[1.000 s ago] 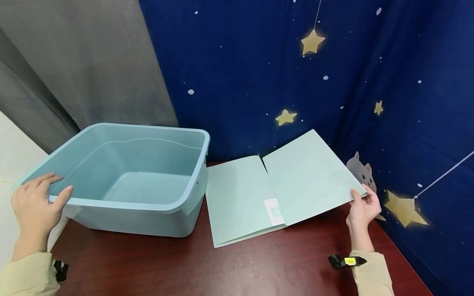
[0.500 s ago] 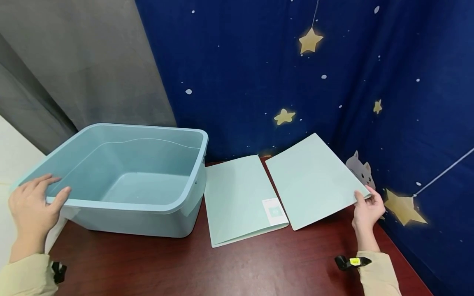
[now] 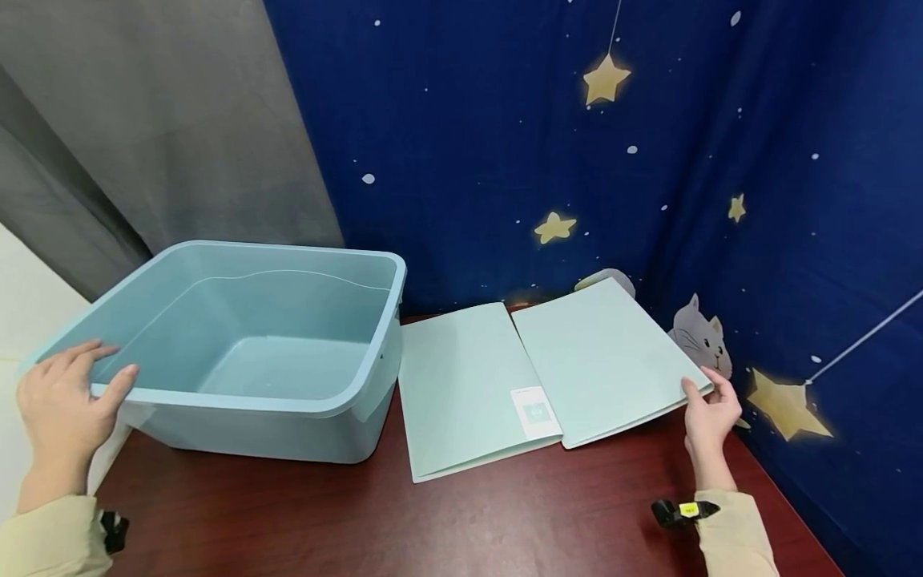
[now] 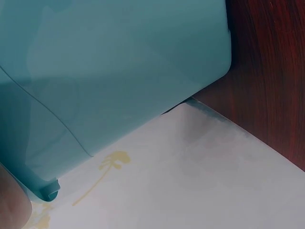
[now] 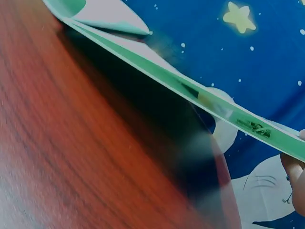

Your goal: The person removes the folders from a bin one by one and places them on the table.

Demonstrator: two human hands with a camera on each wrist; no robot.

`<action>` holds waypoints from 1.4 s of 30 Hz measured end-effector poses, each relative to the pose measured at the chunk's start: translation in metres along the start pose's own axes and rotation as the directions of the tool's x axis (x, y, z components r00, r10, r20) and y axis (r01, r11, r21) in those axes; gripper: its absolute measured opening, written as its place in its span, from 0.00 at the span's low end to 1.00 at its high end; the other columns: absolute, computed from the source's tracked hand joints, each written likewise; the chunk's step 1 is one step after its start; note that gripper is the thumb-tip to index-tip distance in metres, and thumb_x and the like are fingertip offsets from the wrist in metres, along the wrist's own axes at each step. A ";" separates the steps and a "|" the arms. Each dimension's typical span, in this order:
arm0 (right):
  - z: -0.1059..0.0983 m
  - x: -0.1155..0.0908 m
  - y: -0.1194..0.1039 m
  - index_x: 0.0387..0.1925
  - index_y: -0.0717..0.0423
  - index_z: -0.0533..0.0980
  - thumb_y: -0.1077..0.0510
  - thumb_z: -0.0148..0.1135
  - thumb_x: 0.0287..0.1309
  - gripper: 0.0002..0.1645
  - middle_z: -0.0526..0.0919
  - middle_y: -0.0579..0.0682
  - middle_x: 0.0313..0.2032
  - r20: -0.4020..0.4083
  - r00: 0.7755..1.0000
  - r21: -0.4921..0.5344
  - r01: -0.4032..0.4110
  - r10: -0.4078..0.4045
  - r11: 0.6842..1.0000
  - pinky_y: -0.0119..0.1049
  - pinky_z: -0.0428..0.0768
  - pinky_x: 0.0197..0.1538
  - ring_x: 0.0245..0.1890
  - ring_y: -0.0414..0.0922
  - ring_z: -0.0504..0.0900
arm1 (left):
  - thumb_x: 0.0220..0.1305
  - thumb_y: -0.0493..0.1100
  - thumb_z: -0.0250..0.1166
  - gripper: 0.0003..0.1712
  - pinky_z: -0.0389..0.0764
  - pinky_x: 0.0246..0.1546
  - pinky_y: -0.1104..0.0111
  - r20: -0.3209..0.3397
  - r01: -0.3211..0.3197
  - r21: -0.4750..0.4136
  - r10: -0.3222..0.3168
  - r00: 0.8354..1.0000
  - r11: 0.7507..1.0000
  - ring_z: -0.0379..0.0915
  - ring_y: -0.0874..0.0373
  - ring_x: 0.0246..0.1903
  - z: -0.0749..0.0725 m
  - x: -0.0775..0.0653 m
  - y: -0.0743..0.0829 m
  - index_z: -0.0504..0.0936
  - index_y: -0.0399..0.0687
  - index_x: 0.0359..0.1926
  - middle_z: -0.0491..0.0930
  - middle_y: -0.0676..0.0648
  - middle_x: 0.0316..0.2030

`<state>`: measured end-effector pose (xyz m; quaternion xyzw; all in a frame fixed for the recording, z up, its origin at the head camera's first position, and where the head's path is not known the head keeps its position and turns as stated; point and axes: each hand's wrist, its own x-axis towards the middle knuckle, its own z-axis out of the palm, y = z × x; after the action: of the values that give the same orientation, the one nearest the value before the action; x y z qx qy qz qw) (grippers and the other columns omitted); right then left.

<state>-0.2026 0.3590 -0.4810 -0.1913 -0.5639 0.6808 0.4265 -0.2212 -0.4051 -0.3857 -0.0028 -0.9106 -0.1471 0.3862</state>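
A light blue plastic storage bin (image 3: 288, 401) stands on the left of the table, upright. My left hand (image 3: 68, 401) grips its front left corner, fingers over the rim; in the left wrist view, a bit of skin shows beside the bin wall (image 4: 128, 76). Right of the bin lies a pale green file folder (image 3: 461, 385) with a white label (image 3: 535, 412) on it. A second pale green folder (image 3: 606, 361) lies beside the first. My right hand (image 3: 710, 413) pinches its near right corner and lifts that side off the table, as the right wrist view shows from its edge (image 5: 190, 93).
The dark red wooden table (image 3: 461, 521) runs along the front. Behind it hang a grey curtain (image 3: 173, 120) and a blue star-patterned curtain (image 3: 490, 144). A white surface (image 4: 200, 181) adjoins the table on the left.
The right folder first slid right, away from the labelled one, then came back slightly left and its held side sank lower. My left hand stays on the bin.
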 end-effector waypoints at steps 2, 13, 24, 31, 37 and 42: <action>-0.002 0.002 0.004 0.44 0.64 0.76 0.78 0.57 0.45 0.21 0.78 0.46 0.38 0.011 1.000 -0.053 -0.001 0.002 0.999 0.20 0.73 0.38 0.41 0.40 0.75 | 0.60 0.64 0.47 0.39 0.47 0.64 0.51 0.002 0.002 0.001 -0.002 1.000 1.000 0.57 0.34 0.58 0.000 0.000 0.001 0.73 0.29 0.47 0.67 0.30 0.56; -0.008 0.002 0.004 0.47 0.67 0.74 0.69 0.62 0.48 0.20 0.71 0.34 0.36 0.069 0.993 -0.396 0.112 -0.092 0.911 0.14 0.68 0.32 0.32 0.26 0.72 | 0.60 0.63 0.47 0.38 0.45 0.64 0.51 0.025 0.020 0.001 -0.020 0.999 1.000 0.55 0.35 0.59 0.000 0.002 0.001 0.72 0.30 0.48 0.66 0.31 0.57; -0.015 0.012 0.001 0.54 0.63 0.70 0.63 0.67 0.45 0.30 0.75 0.60 0.51 0.283 0.921 -0.572 0.386 -0.268 0.723 0.40 0.62 0.57 0.56 0.53 0.66 | 0.60 0.64 0.46 0.39 0.44 0.64 0.50 0.029 0.023 0.001 -0.023 0.999 1.000 0.55 0.36 0.60 -0.002 0.002 0.004 0.72 0.30 0.49 0.65 0.31 0.58; -0.016 0.009 -0.009 0.58 0.61 0.66 0.63 0.66 0.45 0.35 0.72 0.62 0.53 0.358 0.896 -0.538 0.429 -0.264 0.726 0.46 0.58 0.61 0.59 0.55 0.62 | 0.61 0.64 0.46 0.38 0.44 0.64 0.51 0.036 0.025 0.002 -0.025 0.999 1.000 0.54 0.36 0.60 -0.001 0.001 0.004 0.72 0.30 0.49 0.65 0.32 0.58; -0.018 0.007 -0.012 0.59 0.59 0.65 0.60 0.65 0.47 0.35 0.70 0.60 0.55 0.406 0.886 -0.547 0.433 -0.225 0.717 0.51 0.57 0.61 0.62 0.53 0.58 | 0.61 0.65 0.46 0.39 0.45 0.64 0.51 0.019 -0.008 -0.008 0.009 1.000 1.000 0.55 0.35 0.59 -0.001 0.001 0.001 0.73 0.30 0.47 0.66 0.31 0.57; -0.019 0.004 -0.016 0.58 0.62 0.65 0.59 0.64 0.47 0.35 0.69 0.63 0.55 0.457 0.858 -0.538 0.477 -0.235 0.695 0.57 0.56 0.58 0.61 0.56 0.57 | 0.59 0.68 0.44 0.44 0.45 0.64 0.49 -0.021 -0.017 -0.035 0.016 1.000 0.999 0.52 0.34 0.61 0.000 0.001 0.000 0.72 0.27 0.46 0.61 0.30 0.60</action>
<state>-0.1847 0.3743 -0.4704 -0.0832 -0.8529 0.3748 0.3538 -0.2215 -0.4056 -0.3854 -0.0155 -0.9038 -0.1598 0.3967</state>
